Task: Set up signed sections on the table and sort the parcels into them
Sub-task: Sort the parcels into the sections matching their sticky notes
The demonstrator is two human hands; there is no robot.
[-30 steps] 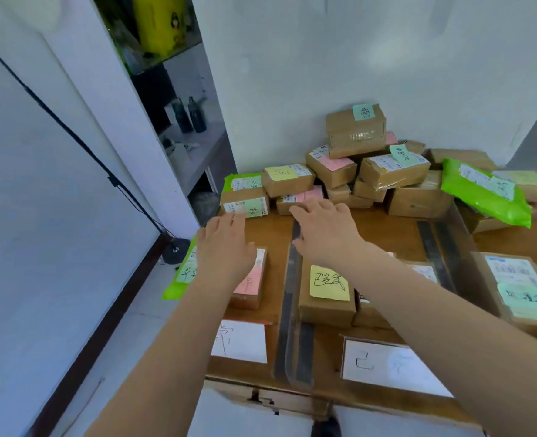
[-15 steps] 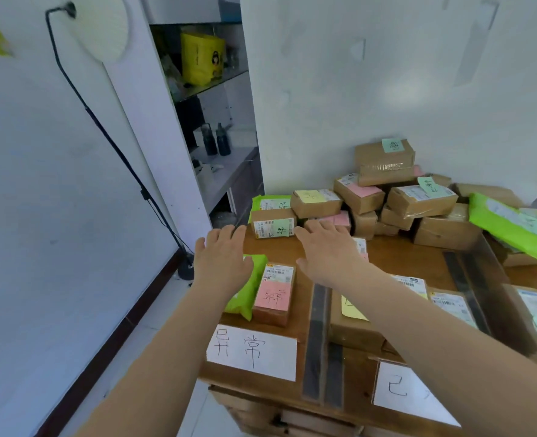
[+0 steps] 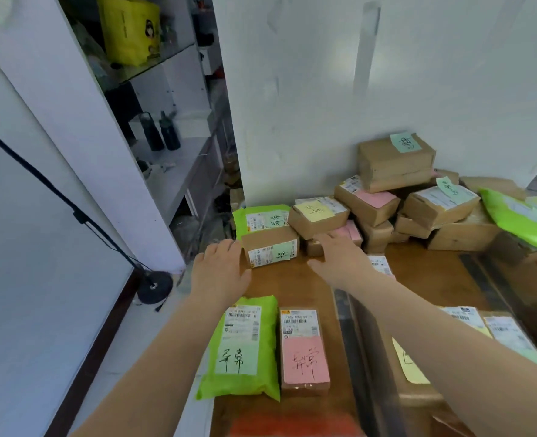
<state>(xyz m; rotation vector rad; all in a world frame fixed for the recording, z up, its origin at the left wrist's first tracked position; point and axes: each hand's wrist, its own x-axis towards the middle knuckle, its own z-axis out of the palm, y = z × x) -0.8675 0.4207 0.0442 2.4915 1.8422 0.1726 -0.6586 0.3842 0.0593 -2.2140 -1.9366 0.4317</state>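
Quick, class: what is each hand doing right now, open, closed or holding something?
Left hand: open, fingers at the brown parcel, holding nothing.
Right hand: open, holding nothing.

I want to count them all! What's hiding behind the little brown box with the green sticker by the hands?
Behind the brown box lies a green mailer bag with a white label. Only its top shows; the rest, and anything under it, is covered.

both hands reaching out flat over the wooden table (image 3: 295, 285), left hand (image 3: 220, 272) touching a small brown box (image 3: 270, 249), right hand (image 3: 343, 260) near a pink-labelled one (image 3: 349, 231), green mailer (image 3: 245, 345) and pink-noted box (image 3: 303, 351) lying side by side up front, messy parcel pile (image 3: 418, 197) sitting against the wall
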